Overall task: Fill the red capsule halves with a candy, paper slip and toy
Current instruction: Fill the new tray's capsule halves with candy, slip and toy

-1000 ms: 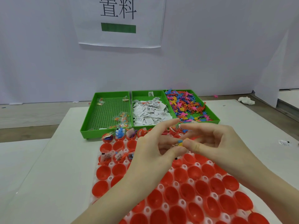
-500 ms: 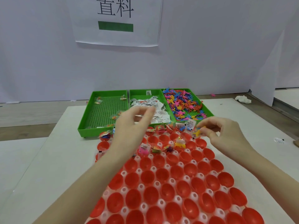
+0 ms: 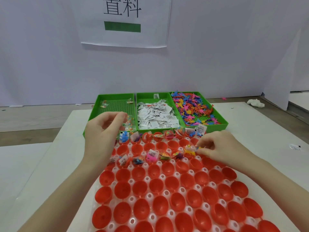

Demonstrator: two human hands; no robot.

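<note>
A white table fills the lower frame, set before a pale wall on which a white paper sign with black characters and a green bar is hung at the top centre. A strip of wood-toned floor is seen at the left and right edges. Three green trays are lined up mid-frame: the left tray with a few wrapped candies, the middle tray heaped with paper slips, the right tray piled with coloured toys. Red capsule halves are seated in a white holder sheet across the lower centre; those in the far rows are filled. A wrapped candy is pinched by the left hand above the left tray's near corner. A yellow toy is pinched by the right hand, fingers pressed together, over a capsule half at centre right. A crumpled white tissue is seen on the floor at the right.
</note>
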